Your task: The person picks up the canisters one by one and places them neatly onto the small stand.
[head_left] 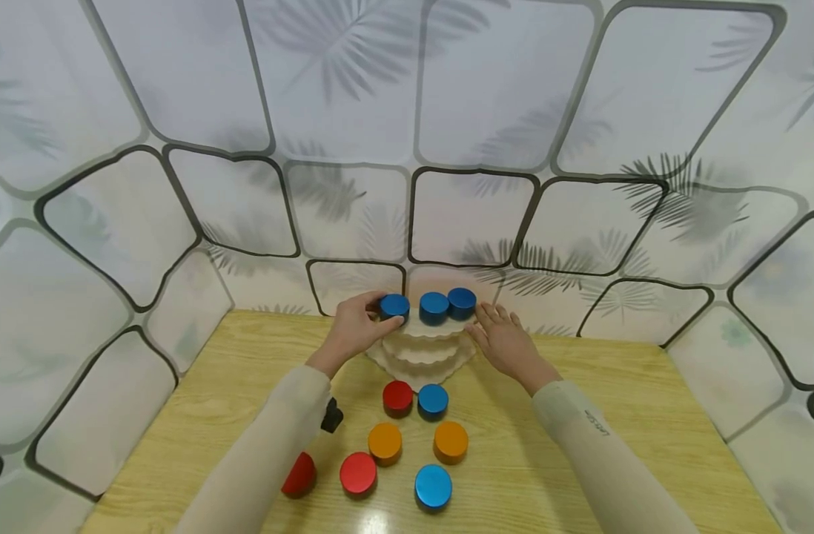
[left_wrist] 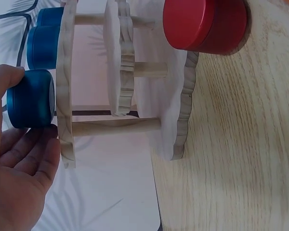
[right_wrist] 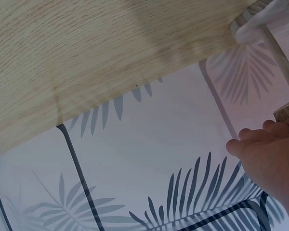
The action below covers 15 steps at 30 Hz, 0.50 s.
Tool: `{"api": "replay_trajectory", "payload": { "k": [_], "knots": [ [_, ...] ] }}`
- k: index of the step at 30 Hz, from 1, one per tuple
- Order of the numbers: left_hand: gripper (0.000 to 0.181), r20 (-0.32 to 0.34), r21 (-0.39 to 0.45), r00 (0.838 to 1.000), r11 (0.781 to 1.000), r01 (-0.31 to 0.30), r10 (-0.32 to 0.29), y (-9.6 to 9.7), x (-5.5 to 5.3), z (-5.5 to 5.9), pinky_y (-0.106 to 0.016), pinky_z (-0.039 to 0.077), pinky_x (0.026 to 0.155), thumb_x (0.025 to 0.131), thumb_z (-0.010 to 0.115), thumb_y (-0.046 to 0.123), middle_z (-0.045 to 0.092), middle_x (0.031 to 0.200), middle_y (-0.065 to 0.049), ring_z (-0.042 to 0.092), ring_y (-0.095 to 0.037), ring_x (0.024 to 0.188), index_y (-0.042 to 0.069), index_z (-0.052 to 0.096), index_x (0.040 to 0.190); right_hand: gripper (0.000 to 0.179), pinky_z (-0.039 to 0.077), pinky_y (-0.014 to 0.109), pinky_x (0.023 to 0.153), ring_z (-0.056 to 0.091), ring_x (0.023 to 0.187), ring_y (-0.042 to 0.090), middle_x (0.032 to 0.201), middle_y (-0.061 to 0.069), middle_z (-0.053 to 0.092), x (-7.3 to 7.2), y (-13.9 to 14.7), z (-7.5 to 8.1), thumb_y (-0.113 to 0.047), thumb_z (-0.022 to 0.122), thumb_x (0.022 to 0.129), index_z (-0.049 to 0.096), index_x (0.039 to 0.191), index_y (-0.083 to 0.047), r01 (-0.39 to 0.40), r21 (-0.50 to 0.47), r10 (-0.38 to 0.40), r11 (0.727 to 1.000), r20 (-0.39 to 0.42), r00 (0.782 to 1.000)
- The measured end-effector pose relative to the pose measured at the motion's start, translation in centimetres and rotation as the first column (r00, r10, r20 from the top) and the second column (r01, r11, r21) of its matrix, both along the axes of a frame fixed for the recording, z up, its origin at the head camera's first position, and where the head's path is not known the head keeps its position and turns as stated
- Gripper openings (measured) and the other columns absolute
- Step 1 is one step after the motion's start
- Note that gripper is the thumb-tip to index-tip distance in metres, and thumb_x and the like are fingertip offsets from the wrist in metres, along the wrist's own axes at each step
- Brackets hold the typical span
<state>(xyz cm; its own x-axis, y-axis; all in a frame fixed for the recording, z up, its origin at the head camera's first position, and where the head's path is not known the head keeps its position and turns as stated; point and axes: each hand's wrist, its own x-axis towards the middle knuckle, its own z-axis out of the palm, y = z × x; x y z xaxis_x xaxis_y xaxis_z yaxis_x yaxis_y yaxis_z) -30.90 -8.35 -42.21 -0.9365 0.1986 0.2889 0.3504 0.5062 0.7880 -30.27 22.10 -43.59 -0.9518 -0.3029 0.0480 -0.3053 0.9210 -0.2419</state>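
Note:
A wooden tiered stand with scalloped edges (head_left: 420, 348) is set against the back wall. On its top tier, my left hand (head_left: 355, 326) holds a blue round tin (head_left: 395, 305) at the left end, thumb on one side and fingers on the other. In the left wrist view this blue tin (left_wrist: 31, 99) is right at the top board (left_wrist: 66, 96). Two more blue tins (head_left: 434, 307) (head_left: 462, 302) share that tier. My right hand (head_left: 505, 343) lies with fingers extended at the tier's right end, beside the rightmost tin; the right wrist view shows its fingertips at the stand's edge.
In front of the stand, red tins (head_left: 397, 398) (head_left: 358, 473), blue tins (head_left: 433, 400) (head_left: 433, 486) and orange tins (head_left: 385, 443) (head_left: 451, 441) are spread on the wooden table (head_left: 580, 445). Another red tin (head_left: 300, 476) and a small black object (head_left: 331, 416) are partly behind the left sleeve.

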Motion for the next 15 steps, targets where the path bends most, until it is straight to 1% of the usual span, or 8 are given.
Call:
{"api": "replay_trajectory", "payload": {
  "k": [5,8,15],
  "knots": [
    [0.051,0.008,-0.018,1.0,1.0,0.011,-0.011,0.48,-0.3,0.28,-0.046,0.062,0.094,0.091,0.083,0.026,0.074,0.127,-0.017,0.074,-0.033,0.107,0.005,0.069,0.135,0.067,0.016,0.067,0.128,0.022,0.157,0.052,0.17,0.026,0.028,-0.15,0.22,-0.19,-0.043,0.038,0.115,0.028,0.164,0.002,0.008,0.0,-0.008,1.0,-0.006,1.0],
    [0.051,0.001,-0.028,1.0,0.999,0.016,-0.016,0.65,-0.39,0.32,-0.045,0.062,0.094,0.092,0.083,0.026,0.074,0.129,-0.016,0.074,-0.033,0.106,0.005,0.069,0.136,0.068,0.016,0.067,0.128,0.023,0.157,0.052,0.17,0.026,0.029,-0.23,0.28,-0.31,-0.044,0.038,0.115,0.028,0.164,0.001,0.008,-0.007,-0.008,1.0,-0.013,1.0],
    [0.051,-0.02,-0.058,1.0,0.998,0.023,-0.024,0.93,-0.57,0.28,-0.041,0.06,0.087,0.091,0.083,0.027,0.074,0.123,-0.016,0.07,-0.029,0.099,0.004,0.069,0.135,0.068,0.016,0.067,0.129,0.022,0.157,0.053,0.17,0.026,0.028,-0.15,0.03,-0.28,-0.043,0.039,0.115,0.028,0.164,0.002,0.0,-0.016,0.0,1.0,-0.011,1.0]
  ]
}}
